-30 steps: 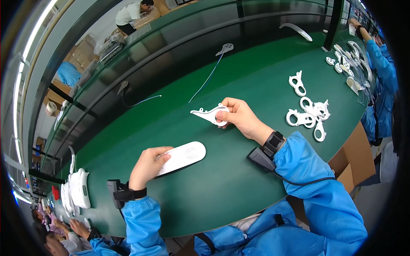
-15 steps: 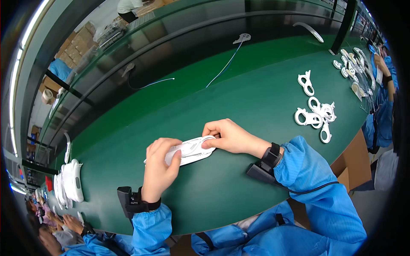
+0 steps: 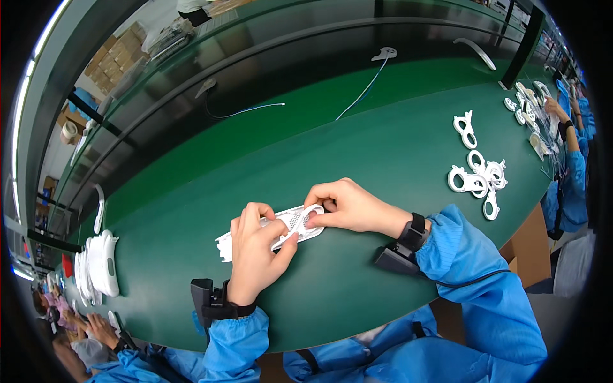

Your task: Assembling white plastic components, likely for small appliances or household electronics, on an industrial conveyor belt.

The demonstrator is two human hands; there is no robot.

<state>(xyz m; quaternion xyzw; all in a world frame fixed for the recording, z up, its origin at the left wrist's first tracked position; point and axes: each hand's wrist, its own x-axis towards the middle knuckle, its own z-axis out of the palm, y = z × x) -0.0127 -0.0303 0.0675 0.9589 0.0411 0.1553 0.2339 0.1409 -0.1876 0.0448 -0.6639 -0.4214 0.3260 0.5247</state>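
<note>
On the green table in front of me lies a long white plastic housing (image 3: 292, 218) with small perforated holes and a rounded right end. My left hand (image 3: 258, 246) is closed over its middle and covers much of it; the notched left end sticks out past my fingers. At the rounded end, my right hand (image 3: 335, 207) pinches a thin white loop-shaped part (image 3: 305, 219), which sits tilted over the housing. My fingers hide where the two parts meet.
White ring-shaped brackets (image 3: 476, 180) lie in a loose pile to the right. At the left stand stacked white shells (image 3: 104, 265). Two wired parts (image 3: 385, 53) lie at the back. A co-worker's hand (image 3: 557, 110) works among white parts at far right; a cardboard box (image 3: 530, 246) stands below the edge.
My left hand has shifted right along the housing, baring its notched left end. The loop-shaped part at the right end is now raised and tilted in my right fingers. The view has shifted slightly.
</note>
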